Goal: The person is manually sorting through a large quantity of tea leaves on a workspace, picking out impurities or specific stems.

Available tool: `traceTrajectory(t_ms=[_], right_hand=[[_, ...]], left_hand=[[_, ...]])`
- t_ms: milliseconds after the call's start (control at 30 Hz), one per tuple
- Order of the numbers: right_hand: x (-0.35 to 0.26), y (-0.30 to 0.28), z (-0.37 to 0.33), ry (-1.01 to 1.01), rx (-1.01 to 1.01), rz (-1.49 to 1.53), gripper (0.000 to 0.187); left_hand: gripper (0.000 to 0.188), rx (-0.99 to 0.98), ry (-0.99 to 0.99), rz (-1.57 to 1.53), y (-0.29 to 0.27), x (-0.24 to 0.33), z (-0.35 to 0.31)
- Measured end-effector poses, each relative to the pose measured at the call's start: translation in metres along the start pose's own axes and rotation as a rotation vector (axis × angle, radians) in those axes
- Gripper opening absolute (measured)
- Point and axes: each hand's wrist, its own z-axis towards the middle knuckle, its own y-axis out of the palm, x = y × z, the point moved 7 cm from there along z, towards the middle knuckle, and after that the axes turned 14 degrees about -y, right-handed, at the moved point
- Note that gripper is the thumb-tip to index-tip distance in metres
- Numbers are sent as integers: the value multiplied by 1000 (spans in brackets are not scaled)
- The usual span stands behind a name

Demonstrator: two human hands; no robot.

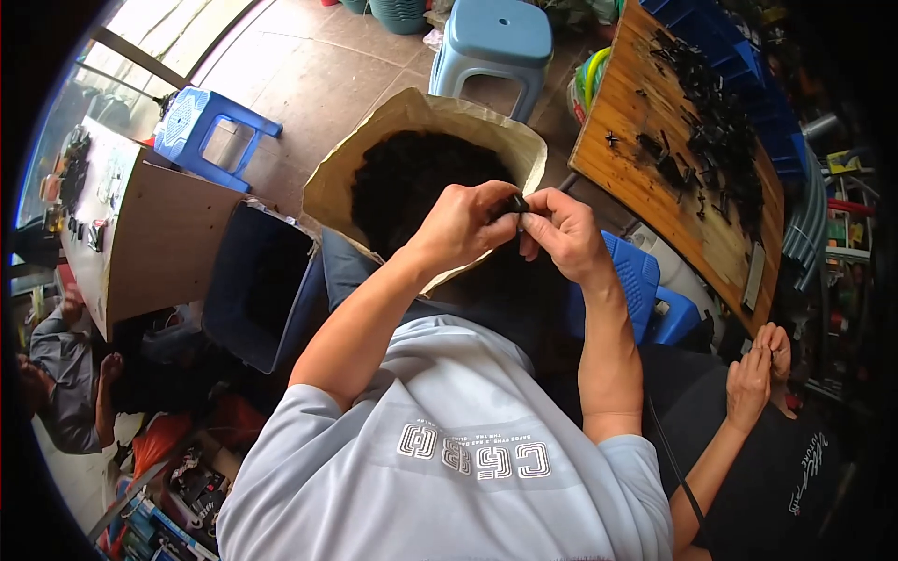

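My left hand [465, 222] and my right hand [567, 236] meet at the fingertips over the near right side of an open sack. Both pinch a small black part [518, 202], whose exact kind is mostly hidden by the fingers. Below them the tan sack [329, 178] stands with its mouth wide open, holding a heap of small black pieces [402, 178]. Single pieces in that dark heap are too small to make out.
A wooden table [599, 140] at the right carries scattered black parts [720, 122]. Blue stools [496, 42] [192, 131] stand beyond the sack. A dark blue bin [224, 290] is left of my legs. People sit at right [748, 383] and far left [70, 374].
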Motion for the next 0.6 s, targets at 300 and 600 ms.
traceTrajectory(t_ms=[300,600], right_hand=[[-41,-100,14,-165,380,-795,17],[-34,-217,-14,-192,776,-1495,21]], left_hand=[[23,-128,-140,-491,2,-22,25],[13,-115,-275,-749,-8,-45,31]])
